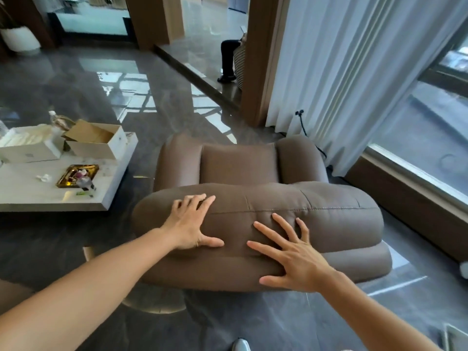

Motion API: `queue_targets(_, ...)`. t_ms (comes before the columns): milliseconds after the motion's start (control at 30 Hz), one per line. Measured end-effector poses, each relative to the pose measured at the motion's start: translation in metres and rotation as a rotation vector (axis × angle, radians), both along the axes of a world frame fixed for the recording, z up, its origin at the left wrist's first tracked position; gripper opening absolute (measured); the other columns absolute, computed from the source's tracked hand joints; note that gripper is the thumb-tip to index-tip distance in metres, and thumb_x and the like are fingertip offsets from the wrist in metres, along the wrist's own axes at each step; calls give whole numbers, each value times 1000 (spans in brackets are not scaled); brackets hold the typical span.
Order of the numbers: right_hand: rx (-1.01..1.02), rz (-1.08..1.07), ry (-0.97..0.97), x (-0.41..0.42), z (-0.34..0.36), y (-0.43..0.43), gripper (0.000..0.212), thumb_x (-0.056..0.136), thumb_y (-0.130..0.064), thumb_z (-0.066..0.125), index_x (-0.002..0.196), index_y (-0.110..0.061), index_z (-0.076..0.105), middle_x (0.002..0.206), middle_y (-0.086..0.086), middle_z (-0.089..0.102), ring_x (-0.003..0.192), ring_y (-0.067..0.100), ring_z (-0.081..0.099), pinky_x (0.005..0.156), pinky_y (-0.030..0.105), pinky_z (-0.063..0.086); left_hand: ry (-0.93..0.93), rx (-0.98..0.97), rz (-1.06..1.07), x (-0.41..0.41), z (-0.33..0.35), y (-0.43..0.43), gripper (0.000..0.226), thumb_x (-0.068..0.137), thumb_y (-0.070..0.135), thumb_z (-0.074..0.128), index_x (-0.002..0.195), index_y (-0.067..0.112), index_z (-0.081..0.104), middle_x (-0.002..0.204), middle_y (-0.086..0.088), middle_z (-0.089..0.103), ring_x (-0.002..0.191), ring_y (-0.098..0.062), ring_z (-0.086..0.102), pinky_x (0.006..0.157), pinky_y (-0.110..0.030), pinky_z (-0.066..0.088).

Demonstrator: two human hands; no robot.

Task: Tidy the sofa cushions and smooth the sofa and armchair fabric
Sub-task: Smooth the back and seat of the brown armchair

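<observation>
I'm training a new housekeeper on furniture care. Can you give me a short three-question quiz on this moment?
1. True or false: both hands lie flat, fingers spread, on the armchair's backrest.
2. Which hand is nearer the coffee table? A) left hand B) right hand
3. Fill in: behind the armchair hangs a white ____.

Key: 1 true; 2 A; 3 curtain.

Bright daylight from right window [430, 138], glare on glossy floor [131, 89], edges warped
</observation>
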State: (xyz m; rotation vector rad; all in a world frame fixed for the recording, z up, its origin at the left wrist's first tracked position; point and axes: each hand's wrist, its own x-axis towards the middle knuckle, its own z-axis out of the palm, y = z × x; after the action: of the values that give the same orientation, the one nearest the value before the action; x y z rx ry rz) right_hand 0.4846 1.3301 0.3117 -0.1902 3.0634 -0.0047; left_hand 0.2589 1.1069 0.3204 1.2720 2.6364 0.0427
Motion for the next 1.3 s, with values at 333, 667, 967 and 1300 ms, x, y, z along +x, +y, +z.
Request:
queue_targets(333, 77, -127, -237, 95, 24, 113, 60, 85, -86, 20, 141, -69, 4, 158, -36, -9, 149, 12, -24, 112, 55, -28, -143, 47, -129, 112, -20, 75, 114, 62, 89, 40, 151, 30, -1, 155, -4, 14, 136, -34, 16, 112, -53, 17)
queue_targets(667, -158, -1250, -206, 74, 27, 111, 92, 84, -85, 11, 157, -28, 6, 167, -2, 10, 149, 47, -1, 108, 75, -12, -42, 27, -559, 154, -31, 140, 86, 91, 57, 45, 150, 30, -11, 162, -4, -8, 146, -30, 3, 115, -51, 22)
queue_targets(967, -248, -1076, -159, 37, -30, 60, 62, 95, -68, 25, 151, -46, 9, 161, 1, -31, 135, 49, -42, 101, 85, 7, -196, -186, -515, 136, -37, 171, 81, 93, 39, 49, 154, 18, -1, 163, 3, -14, 142, -27, 22, 109, -46, 37)
queue_targets(1300, -306, -1217, -354, 4, 3, 181, 63, 97, -49, 46, 152, -24, 29, 162, 0, -30, 140, 52, -30, 103, 83, 17, -295, -385, -324, 96, -52, 195, 68, 96, 39, 43, 154, 21, 11, 164, 2, 0, 141, -31, 28, 108, -50, 37)
